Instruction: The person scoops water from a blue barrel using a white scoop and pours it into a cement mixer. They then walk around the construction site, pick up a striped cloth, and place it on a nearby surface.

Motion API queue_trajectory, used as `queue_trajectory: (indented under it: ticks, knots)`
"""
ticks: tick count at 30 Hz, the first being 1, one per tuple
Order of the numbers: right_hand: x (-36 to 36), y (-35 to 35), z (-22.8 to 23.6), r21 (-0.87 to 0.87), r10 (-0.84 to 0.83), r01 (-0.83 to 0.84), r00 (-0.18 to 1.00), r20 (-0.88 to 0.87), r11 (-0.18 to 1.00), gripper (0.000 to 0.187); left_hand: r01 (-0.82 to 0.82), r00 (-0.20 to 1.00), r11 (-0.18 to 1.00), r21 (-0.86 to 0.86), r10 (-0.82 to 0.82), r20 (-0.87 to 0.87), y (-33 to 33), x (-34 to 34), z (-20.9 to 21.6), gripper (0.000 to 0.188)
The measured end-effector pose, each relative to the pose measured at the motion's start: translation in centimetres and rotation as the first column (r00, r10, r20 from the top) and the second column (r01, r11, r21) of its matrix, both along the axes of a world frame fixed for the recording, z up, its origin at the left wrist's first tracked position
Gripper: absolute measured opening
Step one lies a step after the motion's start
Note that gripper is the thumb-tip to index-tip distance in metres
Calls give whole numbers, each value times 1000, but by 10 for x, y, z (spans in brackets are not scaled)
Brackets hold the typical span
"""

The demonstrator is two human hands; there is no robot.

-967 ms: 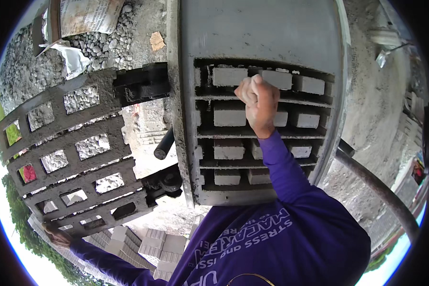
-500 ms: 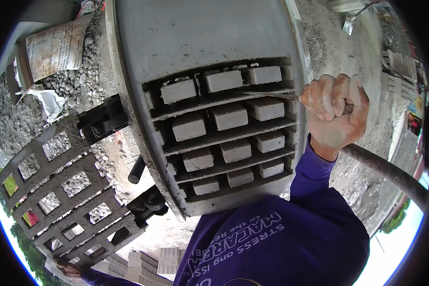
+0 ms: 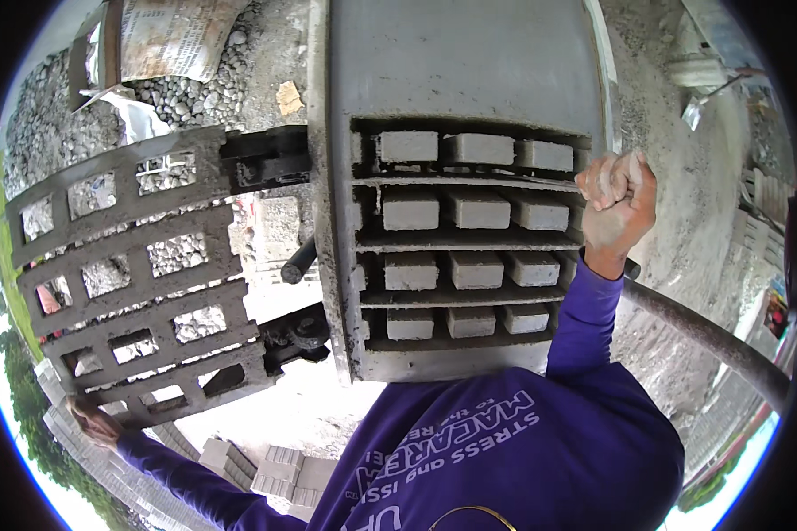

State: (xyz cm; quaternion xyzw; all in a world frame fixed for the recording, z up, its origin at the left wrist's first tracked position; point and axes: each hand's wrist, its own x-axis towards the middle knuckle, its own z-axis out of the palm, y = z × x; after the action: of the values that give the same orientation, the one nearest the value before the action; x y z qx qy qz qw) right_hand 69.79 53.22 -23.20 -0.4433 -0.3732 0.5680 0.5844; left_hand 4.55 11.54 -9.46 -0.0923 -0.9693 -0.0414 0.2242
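The right hand (image 3: 617,199) is curled beside the mould (image 3: 460,361), anything inside hidden; the left hand (image 3: 96,422) clasps the grate (image 3: 140,265) by its corner. The grate stands open leftward, the mould's blocks (image 3: 478,210) uncovered, gaps apparently unfilled.

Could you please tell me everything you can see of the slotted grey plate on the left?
The slotted grey plate looks like cement-crusted metal: four rows of three roughly rectangular openings, with narrow slits between rows. Pale gravel shows through some. Two dark brackets bridge it and the grey bed to its right. The left hand appears to touch its lower left corner.
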Motion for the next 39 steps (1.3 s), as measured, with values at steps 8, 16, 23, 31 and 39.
queue_trajectory:
  ticks: [8,16,23,31,39]
  knots:
    - [25,-59,123,463,393,-298,912,-121,835,31,534,843,836,124,-518,-143,55,61,16,61]
    - [74,-157,125,696,456,-166,853,-255,698,32,-9,994,994,-105,-3,-110,15,68,22,66]
    - [131,-336,-73,-131,-185,140,874,-449,981,37,163,985,985,-61,-166,-43,39,87,22,64]
    - [99,-522,-69,-365,-122,-47,896,-428,930,34,648,742,700,301,-492,-455,-13,80,-10,57]
    - [88,-674,-30,-391,275,-364,924,-266,845,41,418,479,512,750,-826,297,-250,230,-263,29]
